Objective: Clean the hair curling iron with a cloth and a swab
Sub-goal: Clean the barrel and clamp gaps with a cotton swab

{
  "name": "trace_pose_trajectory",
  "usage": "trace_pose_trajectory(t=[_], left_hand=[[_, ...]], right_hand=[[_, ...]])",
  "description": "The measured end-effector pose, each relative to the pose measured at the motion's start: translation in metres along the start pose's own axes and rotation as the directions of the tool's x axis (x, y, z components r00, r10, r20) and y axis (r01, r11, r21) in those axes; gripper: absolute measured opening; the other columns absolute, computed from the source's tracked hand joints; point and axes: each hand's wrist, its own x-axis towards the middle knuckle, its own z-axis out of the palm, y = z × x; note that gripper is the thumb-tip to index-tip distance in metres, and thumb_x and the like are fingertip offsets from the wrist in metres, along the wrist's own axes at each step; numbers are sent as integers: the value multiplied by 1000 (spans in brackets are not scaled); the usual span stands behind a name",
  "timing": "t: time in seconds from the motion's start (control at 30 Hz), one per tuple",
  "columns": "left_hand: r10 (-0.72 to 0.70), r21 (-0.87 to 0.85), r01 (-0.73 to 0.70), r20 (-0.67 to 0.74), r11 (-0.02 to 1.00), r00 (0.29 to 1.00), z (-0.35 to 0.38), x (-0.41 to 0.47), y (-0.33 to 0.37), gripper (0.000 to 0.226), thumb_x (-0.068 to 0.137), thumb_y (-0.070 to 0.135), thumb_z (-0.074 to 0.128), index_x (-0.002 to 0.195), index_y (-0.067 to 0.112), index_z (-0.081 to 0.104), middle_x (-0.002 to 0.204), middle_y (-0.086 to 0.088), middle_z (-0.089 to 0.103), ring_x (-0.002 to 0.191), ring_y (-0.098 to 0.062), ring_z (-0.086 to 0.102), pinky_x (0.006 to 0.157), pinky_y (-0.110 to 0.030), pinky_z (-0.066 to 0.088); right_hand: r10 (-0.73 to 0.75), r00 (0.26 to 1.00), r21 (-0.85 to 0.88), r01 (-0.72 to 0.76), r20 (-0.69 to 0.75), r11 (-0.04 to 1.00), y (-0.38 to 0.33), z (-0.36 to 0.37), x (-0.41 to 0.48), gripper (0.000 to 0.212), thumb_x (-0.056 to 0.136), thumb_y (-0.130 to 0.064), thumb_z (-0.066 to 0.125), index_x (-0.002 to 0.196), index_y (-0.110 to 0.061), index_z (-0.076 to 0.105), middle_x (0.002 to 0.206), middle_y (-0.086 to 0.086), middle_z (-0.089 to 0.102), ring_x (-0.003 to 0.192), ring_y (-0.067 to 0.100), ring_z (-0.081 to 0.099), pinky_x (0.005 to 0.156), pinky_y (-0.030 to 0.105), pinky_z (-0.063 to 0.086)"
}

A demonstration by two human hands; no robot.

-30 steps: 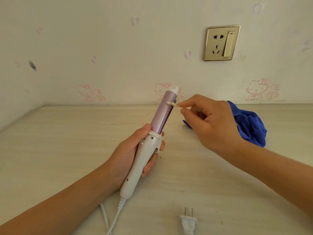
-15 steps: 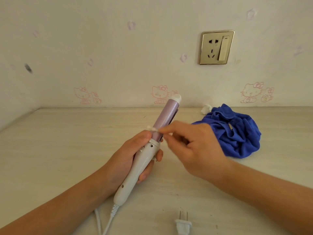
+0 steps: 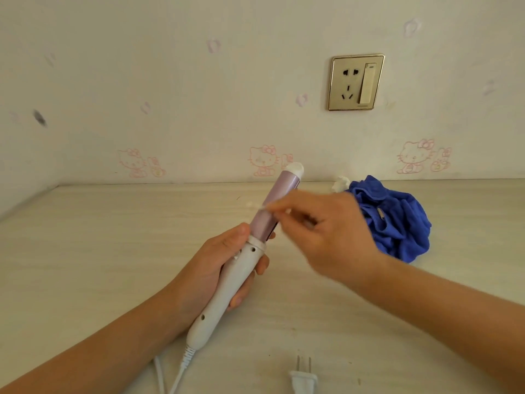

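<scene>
The curling iron (image 3: 235, 268) has a white handle and a pale purple barrel with a white tip, and it points up and to the right. My left hand (image 3: 210, 265) grips its handle just below the barrel. My right hand (image 3: 335, 231), blurred by motion, pinches a cotton swab (image 3: 255, 206). The swab lies across the lower part of the barrel, its white tip sticking out to the left. A crumpled blue cloth (image 3: 397, 220) lies on the table behind my right hand, untouched.
The iron's white cord (image 3: 181, 368) runs off the bottom edge, and its unplugged plug (image 3: 303, 379) lies on the pale wooden table (image 3: 85, 251). A small white wad (image 3: 341, 183) sits beside the cloth. A gold wall socket (image 3: 356, 82) is on the wall above.
My right hand moved the swab from near the barrel's tip down to its base, then slightly back up and across the barrel. My left hand kept its grip on the handle.
</scene>
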Motion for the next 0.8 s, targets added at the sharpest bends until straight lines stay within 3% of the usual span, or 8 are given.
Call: trace_pose_trajectory(t=[0.13,0.27,0.33,0.47,0.53,0.6,0.67,0.8], left_hand=[[-63,-64,64,19,996,998,0,-1,1,62,98,61,37,126,16,69,83,-10,65,37,-14,48,39,-20,42],[-44,-44,44,4,998,999,1,-1,0,60,99,59,37,106,11,73,82,-15,64,37,-16,47,38,-23,40],[-44,-55,45,3,998,999,1,-1,1,60,99,58,37,105,10,73,82,-15,64,36,-15,47,38,-23,40],[-57,-82,58,15,995,998,0,-1,1,64,98,58,37,121,9,71,83,-11,63,36,-14,47,37,-21,41],[-51,-70,52,12,996,999,0,-1,0,63,98,58,37,120,10,72,82,-12,62,36,-15,47,38,-21,40],[-30,-47,30,-1,998,1000,1,-1,-1,60,98,58,39,114,12,73,84,-16,61,37,-15,48,39,-22,41],[-11,-39,10,-22,999,1000,1,0,-1,57,96,59,44,108,13,74,85,-20,60,36,-15,48,39,-21,41],[-14,-68,12,-34,998,999,0,0,0,57,96,56,45,116,10,71,81,-11,60,36,-15,48,40,-20,42]], right_hand=[[117,985,19,-115,-130,993,19,-14,15,16,94,-7,67,95,-17,79,50,-1,54,45,16,43,47,30,37],[-23,997,18,22,79,1000,-12,8,-16,18,93,-15,63,97,-23,78,52,-25,48,45,1,47,53,11,31],[-44,995,0,44,88,999,-9,5,-10,17,93,-13,63,95,-22,78,53,-31,44,47,-3,49,54,8,31],[105,989,-7,-107,-103,994,21,-13,18,16,94,-8,66,96,-17,78,52,-3,56,47,17,47,50,25,37],[91,991,10,-90,-101,996,17,-8,9,17,93,-10,65,96,-20,78,52,-11,55,45,14,45,49,22,36],[19,1000,21,-19,14,1000,-1,4,-8,18,94,-16,63,99,-26,77,52,-17,53,44,11,46,50,16,35],[-13,995,20,11,96,1000,-6,7,-14,18,95,-20,61,100,-27,76,52,-11,54,45,12,47,52,13,33],[105,990,5,-105,-91,994,21,-11,14,16,94,-12,65,98,-19,79,50,-10,49,46,11,41,49,25,35]])
